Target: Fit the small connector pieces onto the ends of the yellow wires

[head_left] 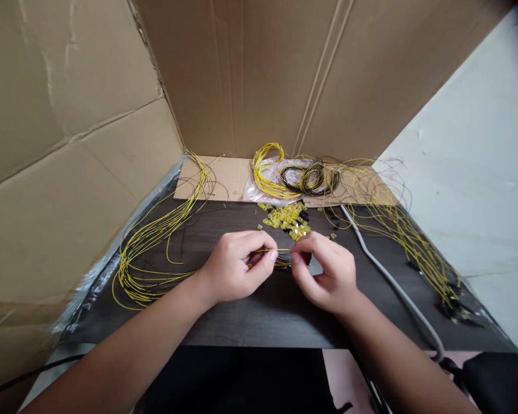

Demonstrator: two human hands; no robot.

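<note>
My left hand (237,264) pinches a thin yellow wire (280,250) between thumb and forefinger, with more yellow wires trailing under it to a bundle (155,247) on the left. My right hand (326,273) meets it at the middle of the dark table (259,316), its fingertips closed on the wire's end and what looks like a small yellow connector, too small to make out. A heap of small yellow connectors (287,218) lies just beyond both hands.
Coils of yellow and black wire (293,175) sit at the back on a plastic bag. More yellow wires (410,236) trail along the right side beside a grey cable (388,282). Cardboard walls (69,144) close in the left and back; a white wall stands on the right.
</note>
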